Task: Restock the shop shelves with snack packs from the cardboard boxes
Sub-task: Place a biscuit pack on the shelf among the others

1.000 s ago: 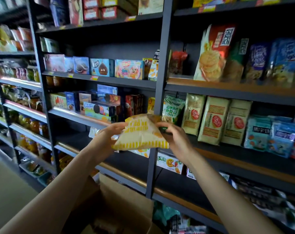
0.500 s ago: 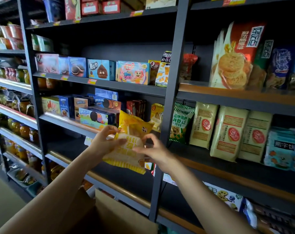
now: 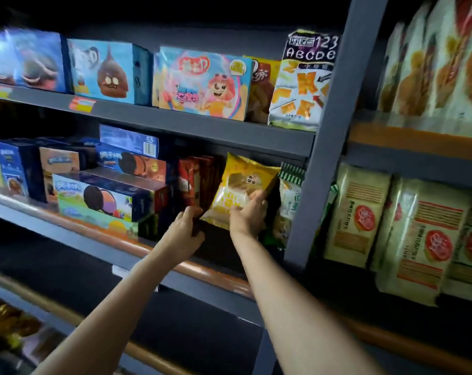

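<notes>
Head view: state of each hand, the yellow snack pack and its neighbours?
Yellow plastic snack pack: tilted, on middle shelf, held.
Right hand: grips the pack's lower right.
Left hand: grips dark red cartons, upright.
Green-white bag: upright, right of the pack.

Colours along the snack shelves

The snack pack (image 3: pixel 243 190) is yellow with a pale golden panel and yellow stripes low down; the red boxes (image 3: pixel 195 182) beside it are dark red; the sandwich-cookie box (image 3: pixel 107 198) is deep blue with a black-and-cream biscuit and a green-orange base; the cartoon box (image 3: pixel 202 82) above is sky blue, pink and yellow; the alphabet biscuit bag (image 3: pixel 302 82) is black on top, white below, with orange letters; the cracker packs (image 3: pixel 359 215) are cream with red stripes and a red round seal; the shelf frame (image 3: pixel 329 131) is slate grey, its front rail (image 3: pixel 202 269) orange-brown.
</notes>
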Demonstrator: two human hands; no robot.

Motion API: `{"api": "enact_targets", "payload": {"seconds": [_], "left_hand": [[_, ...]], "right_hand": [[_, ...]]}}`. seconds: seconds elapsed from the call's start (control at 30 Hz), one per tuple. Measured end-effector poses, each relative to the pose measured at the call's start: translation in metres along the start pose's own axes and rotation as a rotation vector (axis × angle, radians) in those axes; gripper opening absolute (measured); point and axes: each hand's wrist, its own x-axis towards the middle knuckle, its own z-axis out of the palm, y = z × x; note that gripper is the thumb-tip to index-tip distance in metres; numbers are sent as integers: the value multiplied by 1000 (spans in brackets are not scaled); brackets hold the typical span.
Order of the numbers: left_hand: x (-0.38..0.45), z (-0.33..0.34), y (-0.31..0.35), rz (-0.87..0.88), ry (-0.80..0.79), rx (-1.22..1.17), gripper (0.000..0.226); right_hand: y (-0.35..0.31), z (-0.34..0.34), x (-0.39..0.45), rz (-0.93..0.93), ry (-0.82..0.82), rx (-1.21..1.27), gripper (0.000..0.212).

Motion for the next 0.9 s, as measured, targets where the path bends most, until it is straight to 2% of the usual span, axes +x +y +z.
{"api": "enact_targets", "payload": {"seconds": [0.1, 0.23, 0.37, 0.47, 0.6, 0.7, 0.77, 0.83, 0.9], "left_hand": [[8, 10, -10, -14, 15, 5, 52], [16, 10, -8, -7, 49, -7, 47], [7, 1, -6, 23, 127, -2, 41], [-8, -12, -5, 5, 310, 4, 35], [-55, -31, -15, -80, 589, -69, 29], [-104, -34, -39, -204, 675, -103, 24], [-139, -30, -66, -308, 674, -55, 22], [-178, -22, -94, -463, 608, 3, 20], [-219, -14, -124, -599, 526, 81, 16]], "right_hand": [[13, 13, 16, 93, 44, -130, 44], [24, 32, 21, 63, 145, -213, 30], [20, 31, 14, 51, 141, -222, 44], [5, 15, -4, -62, 97, -171, 48], [-14, -6, -49, -335, 46, 62, 42], [-12, -12, -112, -614, -143, 175, 32], [6, -8, -156, -703, -373, 200, 25], [35, 3, -194, -610, -703, 133, 22], [72, 23, -228, -413, -1036, -16, 23]]}}
